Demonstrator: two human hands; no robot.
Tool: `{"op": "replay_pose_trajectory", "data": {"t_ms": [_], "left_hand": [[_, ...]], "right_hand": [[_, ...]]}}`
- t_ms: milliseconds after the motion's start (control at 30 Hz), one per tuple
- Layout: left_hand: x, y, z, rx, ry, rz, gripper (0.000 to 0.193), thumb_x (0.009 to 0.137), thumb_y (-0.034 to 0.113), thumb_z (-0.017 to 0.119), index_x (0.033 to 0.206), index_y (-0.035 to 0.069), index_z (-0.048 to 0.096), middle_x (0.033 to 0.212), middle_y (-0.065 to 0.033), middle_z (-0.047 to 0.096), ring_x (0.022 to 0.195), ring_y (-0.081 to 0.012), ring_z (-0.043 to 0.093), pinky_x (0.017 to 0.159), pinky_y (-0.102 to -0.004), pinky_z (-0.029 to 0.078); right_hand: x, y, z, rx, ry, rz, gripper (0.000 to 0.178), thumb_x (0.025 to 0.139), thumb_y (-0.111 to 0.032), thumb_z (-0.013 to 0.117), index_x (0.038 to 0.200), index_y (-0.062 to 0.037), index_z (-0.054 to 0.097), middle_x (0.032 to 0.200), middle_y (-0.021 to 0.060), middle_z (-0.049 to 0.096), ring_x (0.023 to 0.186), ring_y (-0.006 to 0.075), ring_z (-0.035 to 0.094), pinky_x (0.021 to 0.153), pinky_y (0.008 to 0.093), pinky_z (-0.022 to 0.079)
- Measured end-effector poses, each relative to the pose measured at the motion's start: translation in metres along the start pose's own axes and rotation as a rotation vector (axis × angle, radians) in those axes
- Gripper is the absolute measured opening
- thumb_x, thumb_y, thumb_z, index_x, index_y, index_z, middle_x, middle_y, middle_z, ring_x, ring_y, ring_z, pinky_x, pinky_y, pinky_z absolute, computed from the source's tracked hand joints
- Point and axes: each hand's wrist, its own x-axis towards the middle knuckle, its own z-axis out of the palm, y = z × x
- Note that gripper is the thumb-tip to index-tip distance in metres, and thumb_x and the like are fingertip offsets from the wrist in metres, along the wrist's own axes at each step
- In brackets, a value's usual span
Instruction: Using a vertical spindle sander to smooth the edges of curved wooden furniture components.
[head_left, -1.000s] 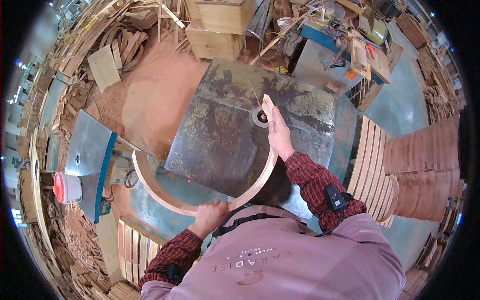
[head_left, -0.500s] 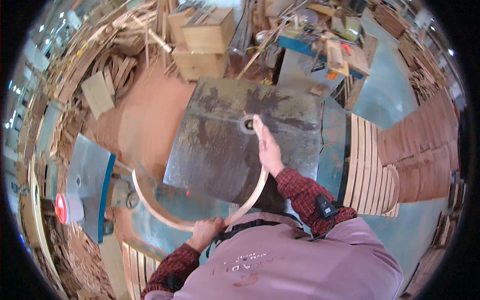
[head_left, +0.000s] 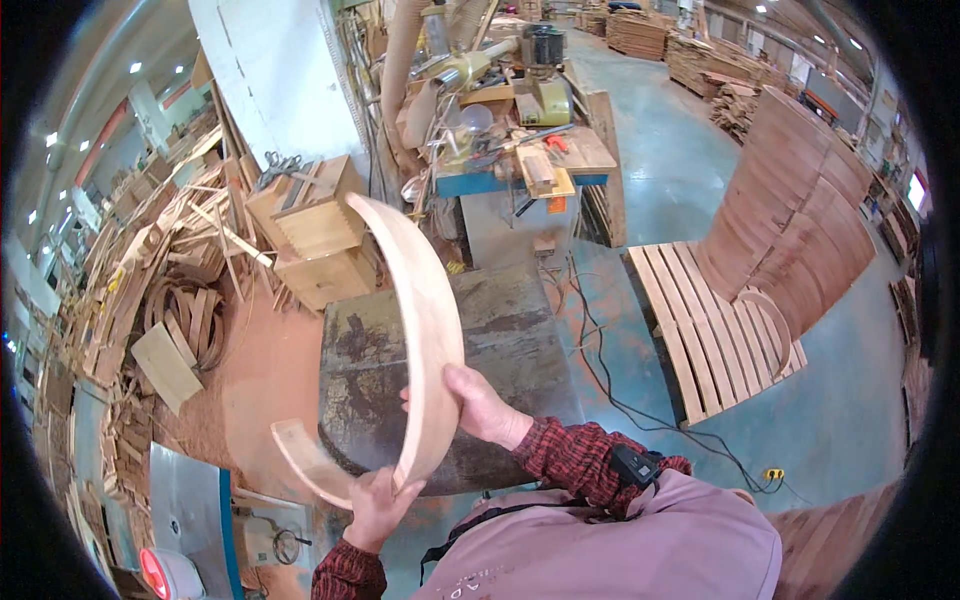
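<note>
Both my hands hold a curved strip of pale wood (head_left: 432,330), bent like a large half ring and lifted in front of me. My left hand (head_left: 377,508) grips it low down, near the bend, with the fingers closed round the edge. Higher up on the right side, my right hand (head_left: 478,405) clasps the broad face, thumb in front and fingertips showing past the far edge. One end of the strip points up and away; the other curls off to the left. Beneath it lies a dark, stained metal machine table (head_left: 510,345), partly hidden by the wood.
A workbench (head_left: 520,180) with tools stands ahead. Wooden boxes (head_left: 320,265) and scrap wood lie ahead left. To the right, a slatted pallet (head_left: 690,330) bears stacked curved brown panels (head_left: 790,210). Black cables (head_left: 640,415) cross the floor. A red-lidded white tub (head_left: 172,575) sits lower left.
The curved wood strip has come up off the metal table and tilted upright. My right hand has moved down its side toward me. The view has turned to the right and upward.
</note>
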Motion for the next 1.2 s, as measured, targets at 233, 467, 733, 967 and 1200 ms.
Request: {"op": "replay_pose_trajectory", "data": {"t_ms": [233,467,733,967,1200], "left_hand": [[0.072,0.092,-0.027,-0.601,0.293,0.174,0.028,0.088,0.023,0.082,0.104,0.000,0.076,0.093,-0.0177,0.078,0.083,-0.0365,0.077,0.075,-0.0423,0.059],[0.043,0.025,0.026,-0.630,0.107,0.031,0.033,0.100,0.029,0.069,0.113,-0.001,0.074,0.098,-0.0137,0.075,0.090,-0.0271,0.073,0.084,-0.0368,0.057],[0.006,-0.061,0.072,-0.881,0.714,-0.761,0.056,0.116,0.036,0.041,0.155,-0.005,0.039,0.156,-0.0201,0.047,0.144,-0.0291,0.045,0.121,-0.0442,0.034],[0.045,-0.143,0.151,-0.389,0.635,-0.788,0.066,0.113,0.029,0.047,0.163,-0.007,0.025,0.166,-0.0233,0.035,0.152,-0.0353,0.039,0.126,-0.0447,0.031],[0.076,-0.144,0.127,-0.716,0.593,-0.286,0.068,0.113,0.028,0.036,0.173,0.007,0.011,0.179,-0.0137,0.017,0.164,-0.0288,0.019,0.134,-0.0405,0.013]], "right_hand": [[-0.002,-0.140,0.132,-0.585,-0.150,-0.211,0.060,0.094,-0.019,0.080,0.144,0.0019,0.056,0.127,0.0095,0.072,0.114,0.0133,0.066,0.102,0.0336,0.054],[-0.009,-0.119,0.133,-1.487,-0.374,-0.171,0.040,0.094,-0.033,0.075,0.113,0.0009,0.063,0.093,0.0231,0.075,0.090,0.0385,0.075,0.080,0.0457,0.059],[-0.035,0.049,-0.005,-1.843,-0.494,-0.037,0.021,0.084,-0.015,0.070,0.094,0.0021,0.064,0.073,0.0227,0.071,0.072,0.0441,0.073,0.066,0.0570,0.057],[-0.065,0.081,-0.047,-1.813,-0.515,0.095,0.027,0.086,-0.026,0.073,0.093,-0.0011,0.066,0.080,0.0206,0.073,0.077,0.0429,0.074,0.067,0.0557,0.058],[-0.060,-0.031,-0.092,-2.085,0.355,-0.479,0.029,0.073,-0.015,0.072,0.099,-0.0027,0.067,0.115,0.0216,0.064,0.114,0.0409,0.061,0.090,0.0530,0.051]]}}
